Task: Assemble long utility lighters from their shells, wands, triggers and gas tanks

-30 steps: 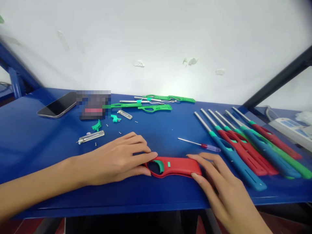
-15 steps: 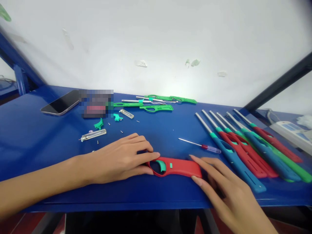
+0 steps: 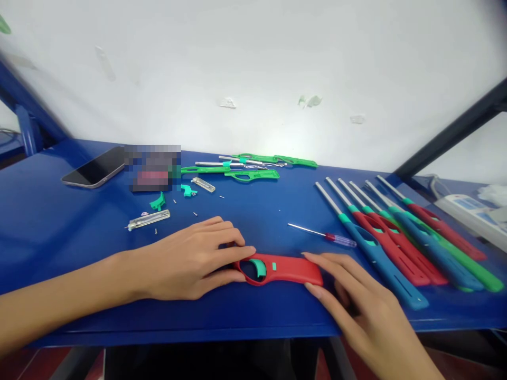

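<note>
A red lighter handle (image 3: 295,269) with a green trigger and a small green switch lies flat near the table's front edge. My left hand (image 3: 194,258) pinches its left end by the trigger loop between thumb and fingers. Whether a metal tube sticks out there is hidden under that hand. At the other end, my right hand (image 3: 360,301) has thumb and index finger closed on the handle's two long sides. Behind the handle lies a screwdriver (image 3: 322,235) with a clear purple and red grip.
Several assembled long lighters (image 3: 392,240) lie side by side at the right. Green handle halves (image 3: 257,175), clear fuel tanks (image 3: 149,219), green triggers (image 3: 158,201) and tiny screws are spread at the left and back. A phone (image 3: 95,168) lies far left, a power strip (image 3: 471,211) far right.
My right thumb and index finger have moved slightly further in along the handle's right end. The left hand keeps its hold. The whole view has shifted a little.
</note>
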A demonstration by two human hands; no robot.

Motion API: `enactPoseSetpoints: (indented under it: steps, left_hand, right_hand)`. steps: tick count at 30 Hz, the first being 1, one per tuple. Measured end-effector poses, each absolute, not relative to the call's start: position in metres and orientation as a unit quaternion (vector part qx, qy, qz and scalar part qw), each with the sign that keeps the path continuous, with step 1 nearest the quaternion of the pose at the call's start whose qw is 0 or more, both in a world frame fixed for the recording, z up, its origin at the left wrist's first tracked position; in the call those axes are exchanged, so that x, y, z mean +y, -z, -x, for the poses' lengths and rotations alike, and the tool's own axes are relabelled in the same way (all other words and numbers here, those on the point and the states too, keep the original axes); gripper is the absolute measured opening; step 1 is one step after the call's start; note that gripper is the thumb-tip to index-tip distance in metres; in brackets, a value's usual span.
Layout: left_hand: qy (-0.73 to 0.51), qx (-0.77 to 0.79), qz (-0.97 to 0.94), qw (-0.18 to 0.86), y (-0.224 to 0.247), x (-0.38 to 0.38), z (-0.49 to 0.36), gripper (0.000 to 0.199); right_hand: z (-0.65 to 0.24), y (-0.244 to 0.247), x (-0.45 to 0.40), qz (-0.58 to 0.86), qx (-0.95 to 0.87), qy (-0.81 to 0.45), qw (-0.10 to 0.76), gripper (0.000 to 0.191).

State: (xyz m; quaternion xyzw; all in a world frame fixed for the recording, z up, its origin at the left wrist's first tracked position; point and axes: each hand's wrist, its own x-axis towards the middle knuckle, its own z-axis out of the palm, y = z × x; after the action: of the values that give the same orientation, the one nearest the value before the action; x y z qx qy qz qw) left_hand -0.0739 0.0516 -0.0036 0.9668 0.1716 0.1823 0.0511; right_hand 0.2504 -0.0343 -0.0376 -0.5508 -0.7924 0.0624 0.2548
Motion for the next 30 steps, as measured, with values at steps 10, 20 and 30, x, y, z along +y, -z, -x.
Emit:
enactPoseSetpoints:
  steps: [10, 20, 30]
  left_hand:
    - [-0.191, 0.17, -0.965, 0.056, 0.0009, 0.0532, 0.0719, 0.03]
    - [-0.184, 0.201, -0.955, 0.121, 0.0013, 0.0542, 0.0762, 0.031]
    - [-0.187, 0.239, -0.936, 0.18, 0.0025, 0.0561, 0.0743, 0.022]
  right_hand:
    - [-0.2449, 0.0394, -0.033, 0.551, -0.779, -0.079, 0.289, 0.034]
    - [-0.2445, 0.0371, -0.0331, 0.557, -0.78, -0.076, 0.274, 0.035]
    - [-0.2421, 0.0372, -0.0329, 0.57, -0.765, -0.081, 0.29, 0.031]
